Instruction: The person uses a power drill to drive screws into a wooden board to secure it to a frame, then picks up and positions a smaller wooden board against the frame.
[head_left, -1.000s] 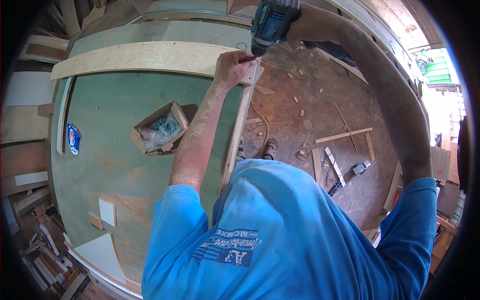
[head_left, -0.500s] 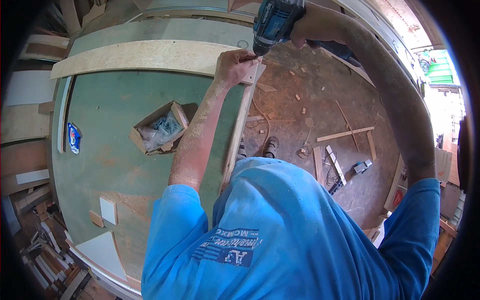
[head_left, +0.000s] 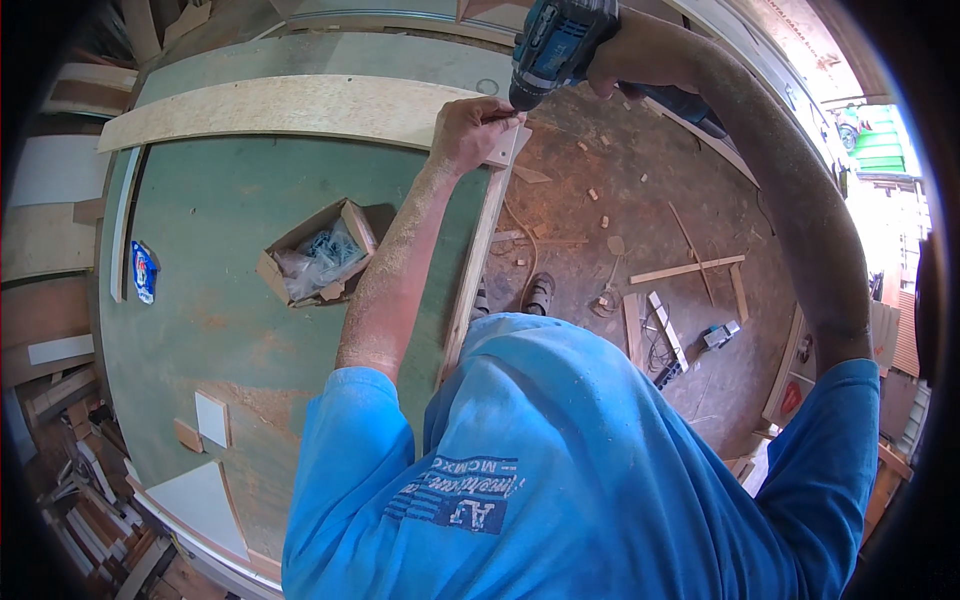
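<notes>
My right hand [head_left: 635,55] is wrapped round the grip of a blue and black cordless drill [head_left: 562,45], whose nose points down at the far right end of the frame. Right under its chuck, the fingertips of my left hand [head_left: 466,132] are pinched together; whatever is between them is too small to make out. That hand rests at the end of a long pale wooden board [head_left: 280,108], which lies across the far side of the worktable. There the board meets a narrow wooden strip [head_left: 476,260] running toward me along the table's right edge.
On the green worktable [head_left: 230,350] sit an open cardboard box [head_left: 361,226] with a plastic bag [head_left: 325,265], a blue packet [head_left: 144,273] and white offcuts [head_left: 212,418]. Wood strips [head_left: 686,268], a power tool [head_left: 718,336] and sawdust lie on the floor to the right.
The drill and my right hand have shifted very slightly to the right. My left hand keeps its place at the board's end.
</notes>
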